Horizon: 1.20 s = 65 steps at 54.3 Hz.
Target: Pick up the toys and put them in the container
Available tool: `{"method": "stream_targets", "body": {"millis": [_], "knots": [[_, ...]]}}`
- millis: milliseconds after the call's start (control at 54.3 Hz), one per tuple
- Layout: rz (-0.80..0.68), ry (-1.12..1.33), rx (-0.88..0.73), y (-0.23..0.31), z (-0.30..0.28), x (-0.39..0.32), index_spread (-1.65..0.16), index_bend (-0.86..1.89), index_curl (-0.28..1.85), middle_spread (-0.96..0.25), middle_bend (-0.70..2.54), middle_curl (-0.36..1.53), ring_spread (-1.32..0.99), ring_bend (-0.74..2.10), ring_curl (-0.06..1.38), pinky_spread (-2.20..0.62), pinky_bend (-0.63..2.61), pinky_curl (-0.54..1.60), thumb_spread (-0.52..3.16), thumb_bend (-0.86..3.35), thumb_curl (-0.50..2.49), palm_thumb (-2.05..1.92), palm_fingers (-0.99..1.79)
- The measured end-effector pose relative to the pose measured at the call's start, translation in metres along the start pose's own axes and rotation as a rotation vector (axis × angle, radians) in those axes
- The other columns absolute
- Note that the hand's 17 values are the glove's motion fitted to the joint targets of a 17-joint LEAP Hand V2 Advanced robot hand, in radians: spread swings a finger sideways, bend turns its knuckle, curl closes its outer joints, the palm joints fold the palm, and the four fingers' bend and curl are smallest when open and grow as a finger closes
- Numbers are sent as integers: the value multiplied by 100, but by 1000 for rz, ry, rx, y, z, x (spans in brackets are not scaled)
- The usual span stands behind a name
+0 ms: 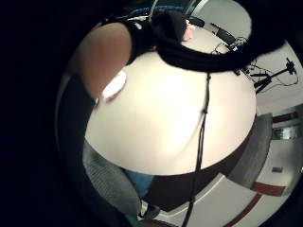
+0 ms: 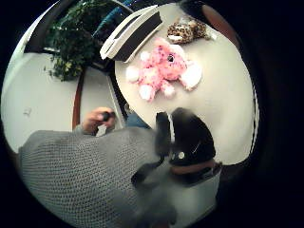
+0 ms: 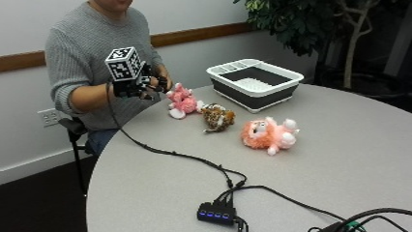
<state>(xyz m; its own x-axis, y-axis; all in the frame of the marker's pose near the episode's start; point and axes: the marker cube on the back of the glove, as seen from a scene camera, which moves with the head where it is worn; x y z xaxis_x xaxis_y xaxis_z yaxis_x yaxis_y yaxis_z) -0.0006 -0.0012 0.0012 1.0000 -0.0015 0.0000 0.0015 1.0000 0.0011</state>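
The fingers (image 3: pixel 156 86) of the gloved right hand (image 3: pixel 138 87) are loosely curled and hold nothing; the hand hangs above the worktop (image 3: pixel 322 159) edge in front of the person's grey sweater (image 3: pixel 83 53), just beside the pink plush toy (image 3: pixel 182 100) and not touching it; whether the bare hand (image 2: pixel 99 119) meets the glove I cannot tell from the outside view, while the thumb-side palm view shows it lower, beside the sweater, closed round a small dark object. That pink toy, shaggy, bright pink with paler paws, lies on the worktop on the person's side of the container (image 3: pixel 255 83), near it; the thumb-side view shows it sprawled with white paws spread. The spotted plush toy (image 3: pixel 217 117), brown and tan like a leopard, lies in front of the container, between the other two toys; the orange-pink plush toy (image 3: pixel 267 135), fluffy with a pale face and pale paws, lies farther out from the container, toward the middle of the worktop. The container is a rectangular tub with a white rim and dark walls, a smaller divided section at its far end; I see no toys in it; a potted plant (image 3: pixel 302 24) stands behind it.
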Motion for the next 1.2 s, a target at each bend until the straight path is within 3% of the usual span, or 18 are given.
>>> {"method": "stream_targets", "body": {"millis": [166, 369, 700, 1051, 1198], "knots": [[-13, -4, 0, -14, 3, -3, -26, 21, 13, -11, 13, 5, -5, 20, 6, 5, 70, 21, 102, 10, 7, 8, 6], [-26, 7, -17, -22, 2, -9, -32, 22, 21, -14, 15, 11, -7, 24, 10, 6, 76, 26, 136, 9, 13, 6, 1], [-44, 8, -37, -36, 4, -13, -34, 21, 31, -15, 16, 18, -8, 26, 16, 7, 79, 29, 151, 7, 21, 3, -3], [-241, 19, -127, -123, 24, -87, -35, 17, 35, -15, 15, 22, -8, 26, 20, 6, 83, 31, 151, 3, 25, 1, -4], [-257, 70, -188, -126, 55, -99, -35, 17, 35, -15, 15, 22, -8, 27, 22, 6, 86, 32, 145, -1, 25, -2, -5]]}}
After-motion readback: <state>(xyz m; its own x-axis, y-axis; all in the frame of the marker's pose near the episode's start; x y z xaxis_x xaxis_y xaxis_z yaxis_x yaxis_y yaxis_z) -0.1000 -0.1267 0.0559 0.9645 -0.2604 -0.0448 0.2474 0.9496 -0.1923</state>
